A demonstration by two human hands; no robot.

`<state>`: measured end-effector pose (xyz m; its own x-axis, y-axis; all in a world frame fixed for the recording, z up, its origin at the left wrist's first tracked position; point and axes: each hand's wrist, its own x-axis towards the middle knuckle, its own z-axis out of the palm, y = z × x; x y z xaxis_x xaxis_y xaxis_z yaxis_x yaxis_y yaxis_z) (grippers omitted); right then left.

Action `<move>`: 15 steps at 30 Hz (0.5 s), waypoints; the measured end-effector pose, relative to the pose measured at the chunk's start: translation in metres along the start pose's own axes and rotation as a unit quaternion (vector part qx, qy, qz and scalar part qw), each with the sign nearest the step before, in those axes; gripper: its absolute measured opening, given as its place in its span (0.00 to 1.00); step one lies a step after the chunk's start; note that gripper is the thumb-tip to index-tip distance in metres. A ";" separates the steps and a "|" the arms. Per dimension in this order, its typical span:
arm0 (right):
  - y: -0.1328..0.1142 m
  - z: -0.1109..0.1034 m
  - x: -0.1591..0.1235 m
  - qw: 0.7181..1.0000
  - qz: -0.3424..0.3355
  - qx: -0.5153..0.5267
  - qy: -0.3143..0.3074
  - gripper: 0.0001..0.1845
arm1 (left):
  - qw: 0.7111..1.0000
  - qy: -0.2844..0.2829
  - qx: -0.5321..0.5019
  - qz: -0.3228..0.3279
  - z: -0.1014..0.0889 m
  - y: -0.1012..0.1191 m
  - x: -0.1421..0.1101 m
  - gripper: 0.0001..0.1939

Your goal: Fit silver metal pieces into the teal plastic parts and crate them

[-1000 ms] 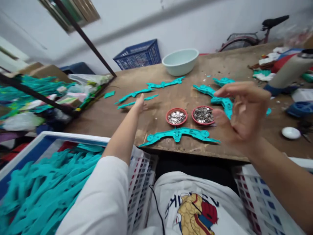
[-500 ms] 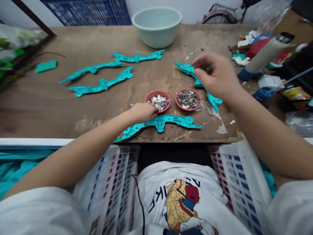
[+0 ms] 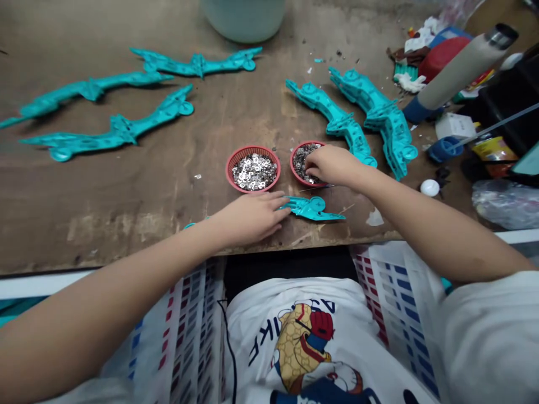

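And the right hand (image 3: pixel 334 164) is down in the small round red plastic basket (image 3: pixel 292 166) on the right, fingertips bunched among its dull grey metal pieces (image 3: pixel 301 160); whether they've pinched one, I cannot tell. Over on the other side, the left hand (image 3: pixel 259 216) lies palm down, fingers loosely spread, resting across the long teal plastic bracket-like part (image 3: pixel 311 209) at the table's near edge, steadying it by the look of things rather than clasping it.

Here's the change! Half a second ago the right hand was up over the teal pieces farther right, and the left was at the rim of the other red basket (image 3: pixel 252 150), the one with shiny silver pieces (image 3: pixel 254 171). Now one hand is at the supply and one on the part, so this looks like the fetching stage.

The part's long axis runs left to right, roughly along the table edge, just nearer than both baskets. Its tapered tip points right, a round disc sitting on the far side of that end; the middle hides under the hand, and only a sliver of the left end peeps past the forearm.
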<state>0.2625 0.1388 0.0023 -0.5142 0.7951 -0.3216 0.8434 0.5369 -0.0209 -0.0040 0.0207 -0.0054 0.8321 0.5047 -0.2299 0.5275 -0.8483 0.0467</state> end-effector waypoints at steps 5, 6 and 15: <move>0.022 -0.006 -0.004 0.996 0.016 0.056 0.073 0.22 | 0.999 -0.035 0.009 -0.005 0.013 0.015 0.001 0.20; 0.026 -0.007 -0.005 0.993 0.017 0.071 0.088 0.22 | 0.999 -0.038 0.006 -0.006 0.011 0.016 0.000 0.20; 0.041 -0.020 -0.010 0.973 0.072 0.153 0.157 0.18 | 0.994 -0.104 -0.001 -0.023 -0.008 0.011 -0.001 0.21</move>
<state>0.2992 0.1586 0.0241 -0.3694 0.9284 -0.0386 0.8924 0.3429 -0.2934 0.0026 0.0118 0.0029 0.7541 0.4985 -0.4276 0.5643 -0.8249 0.0334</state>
